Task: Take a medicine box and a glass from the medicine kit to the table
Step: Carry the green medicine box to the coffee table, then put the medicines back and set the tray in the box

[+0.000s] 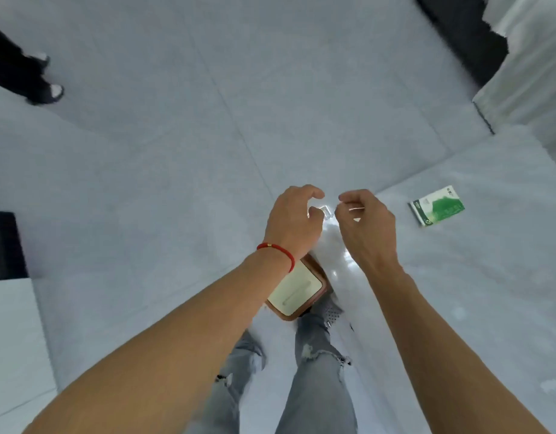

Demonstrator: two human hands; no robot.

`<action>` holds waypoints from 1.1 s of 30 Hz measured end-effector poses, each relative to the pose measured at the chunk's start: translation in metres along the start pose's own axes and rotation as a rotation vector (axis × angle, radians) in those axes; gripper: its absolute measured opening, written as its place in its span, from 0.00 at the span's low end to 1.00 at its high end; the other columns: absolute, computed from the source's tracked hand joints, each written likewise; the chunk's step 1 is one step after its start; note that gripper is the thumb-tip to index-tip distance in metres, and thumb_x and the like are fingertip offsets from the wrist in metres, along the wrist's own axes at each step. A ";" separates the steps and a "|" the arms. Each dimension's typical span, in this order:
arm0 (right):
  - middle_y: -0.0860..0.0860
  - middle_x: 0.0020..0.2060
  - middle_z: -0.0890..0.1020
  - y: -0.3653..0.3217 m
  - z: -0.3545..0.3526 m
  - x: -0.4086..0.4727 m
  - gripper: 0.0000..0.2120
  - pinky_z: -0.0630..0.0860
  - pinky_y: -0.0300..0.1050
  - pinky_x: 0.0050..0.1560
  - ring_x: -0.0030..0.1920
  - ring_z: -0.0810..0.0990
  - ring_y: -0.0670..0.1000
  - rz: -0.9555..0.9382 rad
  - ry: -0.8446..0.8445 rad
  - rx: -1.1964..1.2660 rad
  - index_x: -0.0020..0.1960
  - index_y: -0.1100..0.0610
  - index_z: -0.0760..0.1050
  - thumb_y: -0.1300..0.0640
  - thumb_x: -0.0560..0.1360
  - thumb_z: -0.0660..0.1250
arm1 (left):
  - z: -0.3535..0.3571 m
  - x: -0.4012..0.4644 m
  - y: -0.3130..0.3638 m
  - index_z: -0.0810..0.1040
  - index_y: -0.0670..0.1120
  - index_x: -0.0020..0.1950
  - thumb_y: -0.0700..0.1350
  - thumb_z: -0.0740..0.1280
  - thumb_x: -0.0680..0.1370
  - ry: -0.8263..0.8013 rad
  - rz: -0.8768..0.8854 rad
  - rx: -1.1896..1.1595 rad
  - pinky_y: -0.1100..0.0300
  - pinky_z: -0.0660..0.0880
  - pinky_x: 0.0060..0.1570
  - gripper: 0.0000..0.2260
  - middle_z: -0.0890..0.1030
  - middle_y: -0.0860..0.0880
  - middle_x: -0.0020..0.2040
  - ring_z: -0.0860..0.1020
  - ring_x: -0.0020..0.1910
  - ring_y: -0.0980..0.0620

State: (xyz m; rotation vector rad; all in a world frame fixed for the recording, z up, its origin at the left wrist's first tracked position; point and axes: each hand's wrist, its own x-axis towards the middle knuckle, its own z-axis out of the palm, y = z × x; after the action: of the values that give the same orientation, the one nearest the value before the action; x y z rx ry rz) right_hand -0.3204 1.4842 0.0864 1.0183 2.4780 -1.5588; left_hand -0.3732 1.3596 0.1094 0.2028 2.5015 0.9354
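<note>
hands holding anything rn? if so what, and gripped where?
Probably a clear glass, hard to see, between left hand and right hand. Both hands' fingers curl round its top; the exact contact cannot be told. Green medicine box lies unheld.

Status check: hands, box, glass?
Left hand and right hand around clear glass, grip unclear. Green medicine box on table. Nothing blocking.

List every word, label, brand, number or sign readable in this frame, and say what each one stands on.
Nothing can be read with confidence.
Green and white medicine box on the white table: dark marks at its top corner and pale print on the green panel, all too blurred to read.
Cream-lidded kit below the left hand: only a raised bar, no text.
Red wrist cord: no lettering visible.
</note>
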 end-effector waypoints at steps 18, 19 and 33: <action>0.46 0.62 0.80 -0.242 0.350 -0.358 0.15 0.75 0.39 0.56 0.54 0.79 0.44 -0.741 -0.766 -0.497 0.66 0.49 0.77 0.52 0.79 0.66 | -0.318 -0.349 -0.333 0.77 0.52 0.66 0.49 0.65 0.79 0.723 -0.540 -0.346 0.64 0.66 0.59 0.16 0.76 0.53 0.66 0.71 0.68 0.52; 0.45 0.63 0.79 -0.247 0.372 -0.380 0.15 0.75 0.39 0.56 0.54 0.79 0.44 -0.778 -0.796 -0.515 0.66 0.49 0.76 0.52 0.79 0.66 | -0.327 -0.370 -0.353 0.76 0.51 0.67 0.49 0.65 0.79 0.751 -0.568 -0.359 0.64 0.66 0.60 0.16 0.76 0.52 0.67 0.71 0.68 0.52; 0.48 0.60 0.80 -0.293 0.628 -0.594 0.16 0.78 0.43 0.60 0.56 0.81 0.48 -1.108 -1.307 -0.691 0.66 0.49 0.76 0.53 0.79 0.67 | -0.404 -0.564 -0.547 0.75 0.54 0.66 0.47 0.66 0.78 1.116 -1.051 -0.600 0.64 0.63 0.60 0.17 0.75 0.52 0.66 0.69 0.69 0.51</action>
State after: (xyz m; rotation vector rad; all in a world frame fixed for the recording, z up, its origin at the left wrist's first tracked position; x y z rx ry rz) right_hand -0.2014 0.5901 0.2239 -1.2463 2.0418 -0.6834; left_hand -0.0518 0.5453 0.2283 -2.0595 2.2969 1.3709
